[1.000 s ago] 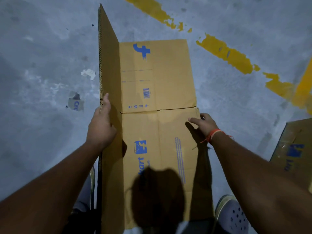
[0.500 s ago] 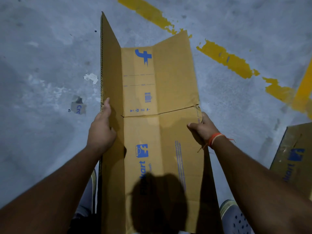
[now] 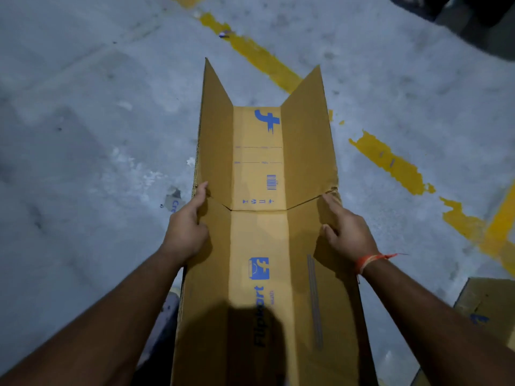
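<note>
A flattened brown cardboard box [image 3: 259, 238] with blue print lies on the grey floor in front of me, its left and right panels folded upward like a trough. My left hand [image 3: 185, 228] grips the raised left panel at the crease, thumb on its inner face. My right hand [image 3: 347, 232] holds the raised right panel, index finger stretched along the inside near the slit, an orange thread round the wrist. My head's shadow falls on the near part of the box.
Worn yellow painted lines [image 3: 390, 162] cross the concrete floor beyond and to the right of the box. Another printed cardboard piece [image 3: 487, 305] lies at the lower right. A small scrap [image 3: 172, 201] lies left of the box. Shoes show beside the box's near end.
The right panel, flat a second ago, has been lifted upright by my right hand. The left panel stays raised. The view has shifted so the box sits more central.
</note>
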{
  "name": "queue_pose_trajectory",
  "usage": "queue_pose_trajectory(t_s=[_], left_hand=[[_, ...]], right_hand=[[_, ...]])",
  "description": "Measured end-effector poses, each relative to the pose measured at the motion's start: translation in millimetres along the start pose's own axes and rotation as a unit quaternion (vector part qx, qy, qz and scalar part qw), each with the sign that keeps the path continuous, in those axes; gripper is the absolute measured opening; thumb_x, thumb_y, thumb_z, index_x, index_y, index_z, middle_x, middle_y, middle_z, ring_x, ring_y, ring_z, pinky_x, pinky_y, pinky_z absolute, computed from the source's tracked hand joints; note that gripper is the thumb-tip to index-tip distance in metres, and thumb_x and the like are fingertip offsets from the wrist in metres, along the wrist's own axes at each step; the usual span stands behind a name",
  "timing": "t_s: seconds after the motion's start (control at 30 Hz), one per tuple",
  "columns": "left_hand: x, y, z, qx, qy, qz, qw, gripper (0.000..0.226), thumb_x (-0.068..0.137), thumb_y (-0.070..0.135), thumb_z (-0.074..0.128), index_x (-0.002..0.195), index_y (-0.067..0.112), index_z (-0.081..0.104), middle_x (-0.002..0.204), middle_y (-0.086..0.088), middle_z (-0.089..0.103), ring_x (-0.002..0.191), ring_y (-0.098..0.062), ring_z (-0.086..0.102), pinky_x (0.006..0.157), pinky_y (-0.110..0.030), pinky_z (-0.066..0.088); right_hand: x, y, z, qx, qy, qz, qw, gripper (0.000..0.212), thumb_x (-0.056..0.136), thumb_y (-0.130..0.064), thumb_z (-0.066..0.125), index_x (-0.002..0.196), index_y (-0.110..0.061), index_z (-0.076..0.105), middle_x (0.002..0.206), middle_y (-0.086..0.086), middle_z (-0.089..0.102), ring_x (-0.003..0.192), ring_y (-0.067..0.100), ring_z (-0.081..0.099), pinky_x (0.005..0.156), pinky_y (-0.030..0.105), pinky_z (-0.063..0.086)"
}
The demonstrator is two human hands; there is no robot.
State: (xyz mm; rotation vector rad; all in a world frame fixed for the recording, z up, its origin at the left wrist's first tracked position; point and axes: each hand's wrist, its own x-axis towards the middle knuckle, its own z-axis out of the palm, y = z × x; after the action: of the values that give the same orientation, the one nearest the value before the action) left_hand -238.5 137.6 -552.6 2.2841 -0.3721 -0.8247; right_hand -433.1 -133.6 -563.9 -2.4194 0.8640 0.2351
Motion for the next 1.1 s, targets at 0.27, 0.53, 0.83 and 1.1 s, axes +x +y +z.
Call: queue_pose_trajectory(t_s=[0.27, 0.53, 0.83, 1.1], left_hand=[[-67, 120, -250, -0.05, 0.046, -0.061, 0.996, 0.09, 0.095, -0.014, 0.049, 0.16, 0.043, 0.02, 0.164, 0.0, 0.03, 0.144, -0.024, 0.041, 0.098, -0.02, 0.041], [-172, 194, -564, -0.118, 0.128, -0.067, 0.982, 0.091, 0.092, -0.016, 0.041, 0.159, 0.042, 0.024, 0.164, -0.001, 0.031, 0.116, -0.01, 0.047, 0.084, -0.019, 0.047], [-241, 228, -823, -0.154, 0.298, -0.084, 0.938, 0.099, 0.082, -0.017, 0.029, 0.159, 0.044, 0.023, 0.166, -0.001, 0.028, 0.138, -0.029, 0.047, 0.082, -0.027, 0.049], [-292, 220, -991, -0.224, 0.482, -0.129, 0.837, 0.097, 0.083, -0.018, 0.036, 0.158, 0.042, 0.029, 0.165, -0.001, 0.029, 0.081, -0.027, 0.064, 0.047, -0.025, 0.045]], right_hand=[[12, -227, -189, -0.077, -0.055, -0.07, 0.993, 0.08, 0.088, -0.009, 0.067, 0.158, -0.025, 0.032, 0.145, 0.011, 0.057, 0.126, 0.032, 0.058, 0.102, 0.033, 0.046], [-6, -542, -364, -0.141, -0.08, -0.164, 0.973, 0.078, 0.093, -0.013, 0.067, 0.157, -0.032, 0.028, 0.155, 0.002, 0.046, 0.133, 0.023, 0.053, 0.11, 0.03, 0.042], [9, -838, -468, -0.096, -0.042, -0.308, 0.945, 0.07, 0.096, -0.013, 0.063, 0.156, -0.035, 0.033, 0.153, 0.003, 0.045, 0.126, 0.022, 0.055, 0.102, 0.035, 0.051], [59, -1097, -497, -0.092, -0.058, -0.497, 0.861, 0.066, 0.095, -0.016, 0.064, 0.151, -0.04, 0.038, 0.146, 0.001, 0.049, 0.11, 0.015, 0.06, 0.09, 0.035, 0.059]])
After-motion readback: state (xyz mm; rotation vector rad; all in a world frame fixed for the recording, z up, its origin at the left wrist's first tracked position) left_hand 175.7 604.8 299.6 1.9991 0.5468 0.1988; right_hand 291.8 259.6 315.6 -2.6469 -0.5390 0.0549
